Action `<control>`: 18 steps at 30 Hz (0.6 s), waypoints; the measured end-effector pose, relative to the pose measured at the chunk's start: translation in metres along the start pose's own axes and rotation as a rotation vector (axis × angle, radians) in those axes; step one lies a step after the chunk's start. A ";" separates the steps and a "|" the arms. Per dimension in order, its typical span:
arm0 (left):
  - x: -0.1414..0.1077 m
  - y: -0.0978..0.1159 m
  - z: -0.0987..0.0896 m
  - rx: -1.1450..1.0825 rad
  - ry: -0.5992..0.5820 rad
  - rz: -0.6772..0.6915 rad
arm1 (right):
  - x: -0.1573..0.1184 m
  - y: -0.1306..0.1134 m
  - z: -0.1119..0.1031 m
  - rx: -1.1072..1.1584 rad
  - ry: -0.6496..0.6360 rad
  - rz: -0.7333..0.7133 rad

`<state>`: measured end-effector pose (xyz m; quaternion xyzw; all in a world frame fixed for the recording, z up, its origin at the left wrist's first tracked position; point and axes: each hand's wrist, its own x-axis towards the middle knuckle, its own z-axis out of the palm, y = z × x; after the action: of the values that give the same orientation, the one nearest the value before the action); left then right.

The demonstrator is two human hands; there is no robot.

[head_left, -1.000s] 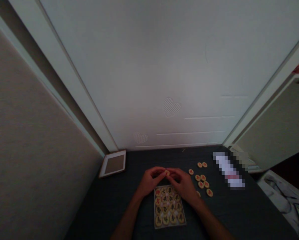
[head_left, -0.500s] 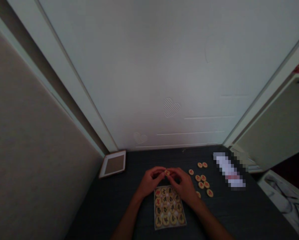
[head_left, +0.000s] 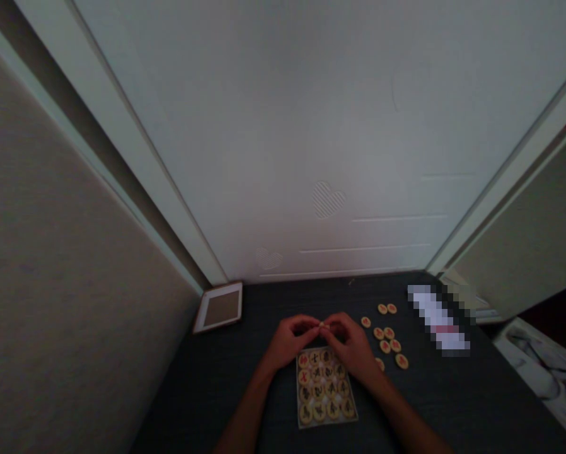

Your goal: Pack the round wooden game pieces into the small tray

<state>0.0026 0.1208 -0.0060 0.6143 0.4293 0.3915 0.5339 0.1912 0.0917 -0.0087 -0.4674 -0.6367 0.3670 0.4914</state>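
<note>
Both hands point(head_left: 288, 345) point(head_left: 350, 343) pinch one piece point(head_left: 321, 324), right wrist point(head_left: 370, 372) partly hiding a disc point(head_left: 381, 364), frame point(head_left: 222, 309) leftward.

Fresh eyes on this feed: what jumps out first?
Probably the left hand and right hand, pinching a small piece low in the middle. Just below them in view sits a tray of round discs, mostly black-lettered. Loose red-lettered discs lie scattered to the right.
</note>
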 end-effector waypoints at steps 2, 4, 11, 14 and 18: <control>0.000 0.000 0.000 0.013 0.006 -0.001 | 0.000 0.000 0.000 0.023 0.001 0.023; 0.001 0.000 -0.001 0.021 0.010 -0.003 | 0.000 -0.001 0.001 0.055 -0.005 0.045; 0.002 -0.001 0.000 0.019 0.038 -0.009 | -0.001 -0.006 0.001 0.134 -0.025 0.049; 0.002 -0.003 0.001 -0.001 0.039 -0.013 | 0.000 -0.005 0.000 0.123 -0.045 0.021; 0.002 -0.005 0.001 -0.028 0.036 -0.014 | 0.000 -0.003 -0.001 0.112 -0.073 -0.013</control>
<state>0.0038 0.1225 -0.0110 0.5967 0.4378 0.4046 0.5372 0.1911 0.0908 -0.0053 -0.4215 -0.6355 0.4157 0.4956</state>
